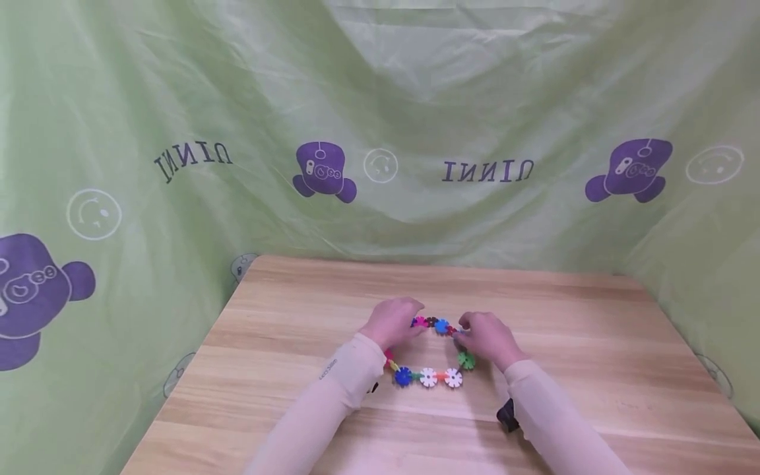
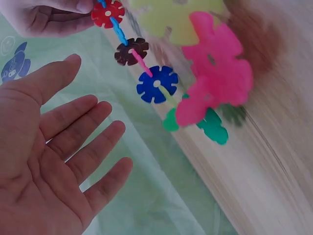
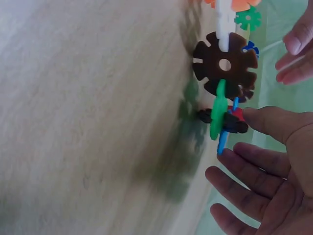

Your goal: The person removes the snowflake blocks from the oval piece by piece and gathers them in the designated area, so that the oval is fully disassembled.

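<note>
A ring of coloured plastic snowflake discs (image 1: 429,377) lies on the wooden table (image 1: 594,343); it has pink, blue, green and white pieces. My left hand (image 1: 392,321) is at the ring's far left corner. In the left wrist view that left hand (image 2: 63,156) is flat with straight fingers, holds nothing, and sits beside a blue disc (image 2: 157,84) and a brown disc (image 2: 131,51). My right hand (image 1: 485,336) is at the far right corner. Its thumb (image 3: 266,122) touches a red disc (image 3: 235,116) behind a green disc (image 3: 217,115), while the other fingers (image 3: 244,183) stay loosely extended below.
A green printed cloth (image 1: 380,132) hangs behind and along both sides of the table. The table's far edge runs just beyond the ring. Bare wood lies left, right and in front of the ring. Small black wrist mounts (image 1: 507,415) sit under my sleeves.
</note>
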Available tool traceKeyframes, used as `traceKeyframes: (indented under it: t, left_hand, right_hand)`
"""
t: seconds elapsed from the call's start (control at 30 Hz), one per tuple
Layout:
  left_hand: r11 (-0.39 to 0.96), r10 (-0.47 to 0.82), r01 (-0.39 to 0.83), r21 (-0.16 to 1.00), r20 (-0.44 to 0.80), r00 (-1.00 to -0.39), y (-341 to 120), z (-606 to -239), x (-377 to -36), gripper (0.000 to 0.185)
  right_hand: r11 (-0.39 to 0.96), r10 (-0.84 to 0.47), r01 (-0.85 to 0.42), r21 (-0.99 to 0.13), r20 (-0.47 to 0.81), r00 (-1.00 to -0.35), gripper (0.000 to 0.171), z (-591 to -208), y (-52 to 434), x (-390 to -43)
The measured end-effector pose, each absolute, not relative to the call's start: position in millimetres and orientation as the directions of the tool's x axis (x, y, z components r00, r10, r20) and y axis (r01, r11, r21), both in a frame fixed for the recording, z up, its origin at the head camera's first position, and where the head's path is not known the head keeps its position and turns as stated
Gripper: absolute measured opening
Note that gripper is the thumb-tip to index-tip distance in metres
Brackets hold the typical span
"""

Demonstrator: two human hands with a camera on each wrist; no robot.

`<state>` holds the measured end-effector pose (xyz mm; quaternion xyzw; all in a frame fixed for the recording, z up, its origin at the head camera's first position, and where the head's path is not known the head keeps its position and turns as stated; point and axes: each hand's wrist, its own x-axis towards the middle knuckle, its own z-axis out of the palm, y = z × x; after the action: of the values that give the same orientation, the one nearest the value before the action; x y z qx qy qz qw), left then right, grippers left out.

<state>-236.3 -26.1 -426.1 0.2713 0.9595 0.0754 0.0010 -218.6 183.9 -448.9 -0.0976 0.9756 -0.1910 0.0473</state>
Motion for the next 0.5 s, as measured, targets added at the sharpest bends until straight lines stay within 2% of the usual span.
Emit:
traceKeyframes:
  t: [0.3, 0.5]
  left_hand:
    - [0.827, 0.542, 0.529, 0.19, -0.018, -0.84, -9.2, -435.1, -246.1, 0.041]
    - [0.813, 0.567, 0.558, 0.169, -0.011, -0.823, -3.3, -439.4, -247.7, 0.035]
  right_hand:
    - [0.894, -0.212, -0.185, -0.408, -0.022, -0.977, 0.022, -459.4, 179.8, -223.1]
    - [0.888, -0.202, -0.177, -0.424, -0.015, -0.979, 0.017, -464.6, 176.1, -226.5]
